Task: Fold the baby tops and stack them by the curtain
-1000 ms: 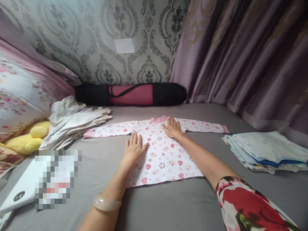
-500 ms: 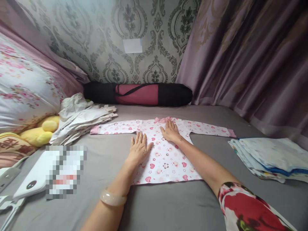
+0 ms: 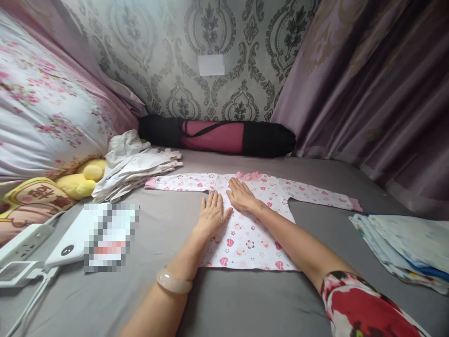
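A white long-sleeved shirt [image 3: 252, 243] with pink hearts and flowers lies flat, its sleeves stretched out to both sides. Its pink collar points away from me, and pink cuffs end the sleeves. My left hand [image 3: 211, 213] rests flat on the shirt's left edge below the armpit, fingers stretched out. On the upper chest, just left of the collar, my right hand [image 3: 241, 194] lies flat with its fingers extended. Neither hand grips the cloth. My right forearm crosses over the shirt's lower right part and hides some of it.
The shirt is on a grey bed sheet [image 3: 157, 299]. Pale clothes [image 3: 129, 164] are heaped at the back left, near a yellow plush toy [image 3: 82, 180]. A power bank [image 3: 79, 234] and a power strip [image 3: 30, 243] lie left. Folded cloths [image 3: 410, 243] sit right; a long bag [image 3: 213, 135] lies behind.
My right hand has slid left across the chest, from below the collar towards the left shoulder. My left hand stays at the shirt's left edge. The view has turned slightly left.
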`<move>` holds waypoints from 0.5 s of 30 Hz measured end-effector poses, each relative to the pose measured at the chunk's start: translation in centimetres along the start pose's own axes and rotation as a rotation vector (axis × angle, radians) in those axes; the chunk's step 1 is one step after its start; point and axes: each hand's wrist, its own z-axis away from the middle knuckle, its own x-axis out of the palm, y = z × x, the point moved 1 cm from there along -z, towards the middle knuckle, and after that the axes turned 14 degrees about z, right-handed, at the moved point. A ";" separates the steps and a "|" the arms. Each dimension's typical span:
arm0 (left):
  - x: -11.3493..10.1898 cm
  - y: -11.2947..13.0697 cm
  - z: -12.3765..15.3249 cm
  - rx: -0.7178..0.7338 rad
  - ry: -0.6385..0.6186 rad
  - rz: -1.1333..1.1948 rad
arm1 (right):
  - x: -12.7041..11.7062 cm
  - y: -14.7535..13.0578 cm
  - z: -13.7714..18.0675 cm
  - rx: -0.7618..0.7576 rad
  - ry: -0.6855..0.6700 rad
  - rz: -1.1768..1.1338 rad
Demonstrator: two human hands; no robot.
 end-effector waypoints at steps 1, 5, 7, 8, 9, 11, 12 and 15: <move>0.0 0.0 0.0 -0.002 -0.004 0.000 | 0.0 0.1 -0.8 0.005 0.002 0.010; -0.2 0.1 0.1 -0.003 -0.016 0.001 | -0.2 0.5 -3.2 0.067 0.056 0.037; -0.3 0.1 0.1 -0.002 -0.011 0.011 | -0.3 0.1 -3.5 0.106 0.061 0.036; -0.3 0.1 0.1 -0.003 -0.007 0.019 | -0.3 -0.2 -3.3 0.116 0.049 0.031; -0.3 0.1 0.1 -0.005 -0.003 0.029 | -0.2 -0.7 -3.1 0.109 0.031 0.023; -0.3 0.0 0.0 -0.014 0.014 0.052 | -0.2 -1.6 -2.6 0.046 0.001 -0.001; -0.2 -0.1 -0.1 -0.019 0.028 0.064 | -0.1 -2.0 -2.5 0.002 -0.003 -0.013; 0.0 -0.7 -0.2 -0.008 0.083 0.102 | 0.0 -2.5 -3.1 -0.062 0.031 -0.025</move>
